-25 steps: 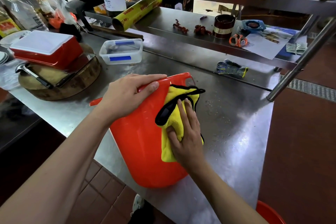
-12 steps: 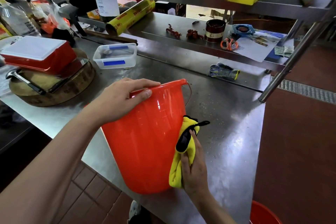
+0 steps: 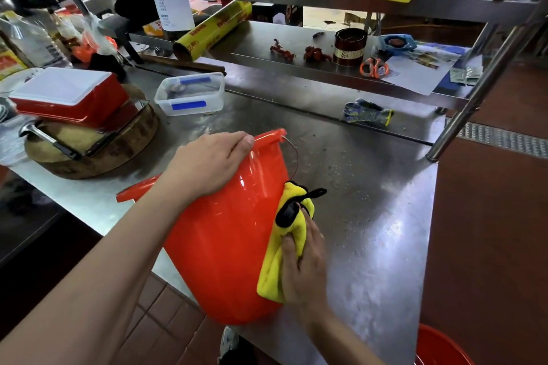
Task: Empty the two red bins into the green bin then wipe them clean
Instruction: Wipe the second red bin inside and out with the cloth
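Observation:
A red bin (image 3: 228, 249) lies tilted on the steel table (image 3: 370, 216), its base hanging over the near edge. My left hand (image 3: 207, 166) grips its rim from above. My right hand (image 3: 302, 264) presses a yellow cloth (image 3: 278, 270) with black trim against the bin's right outer wall. A second red bin (image 3: 441, 347) shows only as a rim on the floor at the bottom right. No green bin is in view.
At the left, a red box with a white lid (image 3: 68, 95) rests on a round wooden chopping block (image 3: 98, 148). A clear plastic container (image 3: 192, 95) and a work glove (image 3: 367, 112) lie further back. A steel shelf post (image 3: 480, 83) slants at the right.
My right hand slid the cloth from the bin's upper side down onto its right wall. The bin's rim has tipped further towards the left.

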A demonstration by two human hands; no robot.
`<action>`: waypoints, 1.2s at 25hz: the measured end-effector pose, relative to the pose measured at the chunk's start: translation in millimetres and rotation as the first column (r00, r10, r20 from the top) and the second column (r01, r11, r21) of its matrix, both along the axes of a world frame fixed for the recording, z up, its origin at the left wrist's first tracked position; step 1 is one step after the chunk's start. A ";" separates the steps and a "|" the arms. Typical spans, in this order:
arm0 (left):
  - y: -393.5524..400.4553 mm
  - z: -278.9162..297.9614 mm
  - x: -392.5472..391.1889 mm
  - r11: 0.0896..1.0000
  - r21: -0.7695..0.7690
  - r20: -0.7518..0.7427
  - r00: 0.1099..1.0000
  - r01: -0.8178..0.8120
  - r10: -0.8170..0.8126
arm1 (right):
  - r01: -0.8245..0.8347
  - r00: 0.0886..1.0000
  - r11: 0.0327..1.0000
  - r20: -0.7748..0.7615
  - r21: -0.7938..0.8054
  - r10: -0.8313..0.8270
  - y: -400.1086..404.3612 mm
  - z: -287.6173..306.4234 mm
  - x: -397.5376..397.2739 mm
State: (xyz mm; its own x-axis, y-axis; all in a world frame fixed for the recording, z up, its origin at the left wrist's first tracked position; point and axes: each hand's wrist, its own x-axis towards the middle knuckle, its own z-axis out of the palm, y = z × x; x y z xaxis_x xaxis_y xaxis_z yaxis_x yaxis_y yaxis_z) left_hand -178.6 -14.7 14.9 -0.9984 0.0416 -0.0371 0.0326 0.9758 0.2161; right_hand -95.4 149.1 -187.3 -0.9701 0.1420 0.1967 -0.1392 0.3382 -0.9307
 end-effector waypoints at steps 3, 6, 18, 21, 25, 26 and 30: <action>2.1 1.6 6.3 0.999 -0.027 -0.031 0.999 0.042 -0.043 | 0.007 1.000 1.000 -0.014 0.003 -0.007 -23.7 29.4 -11.7; 0.5 -2.1 6.2 0.999 -0.009 -0.043 0.998 0.048 -0.048 | 0.002 1.000 0.998 0.006 -0.058 -0.002 -33.4 54.5 -45.4; -6.5 -4.0 12.1 0.998 0.025 -0.094 0.994 0.052 -0.050 | 0.007 0.903 0.974 0.419 -0.228 0.092 -14.0 68.8 -106.3; -2.9 -5.8 12.0 1.000 -0.024 -0.115 0.993 0.017 -0.020 | 0.038 0.943 0.977 0.332 -0.210 0.034 -22.1 65.2 -82.3; -2.8 -6.3 5.7 0.999 -0.047 -0.146 0.989 -0.024 0.017 | 0.003 0.978 0.995 0.206 -0.100 0.018 -42.4 64.5 -31.5; -2.6 -6.0 4.6 0.999 -0.042 -0.146 0.989 -0.022 0.016 | -0.008 0.981 0.997 0.194 -0.082 0.024 -44.6 66.6 -20.8; -4.4 -7.6 4.7 1.000 -0.030 -0.155 0.988 0.005 -0.009 | 0.023 0.977 0.993 0.215 -0.113 0.002 -42.9 60.2 -25.8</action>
State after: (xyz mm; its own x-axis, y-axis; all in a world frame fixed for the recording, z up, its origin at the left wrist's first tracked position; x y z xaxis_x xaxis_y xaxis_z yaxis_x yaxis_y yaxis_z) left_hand -174.0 -19.1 7.4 -0.9919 0.0499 0.1169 0.0704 0.9813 0.1789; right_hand -121.2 106.2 -127.1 -0.9862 0.1618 -0.0337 0.0706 0.2281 -0.9711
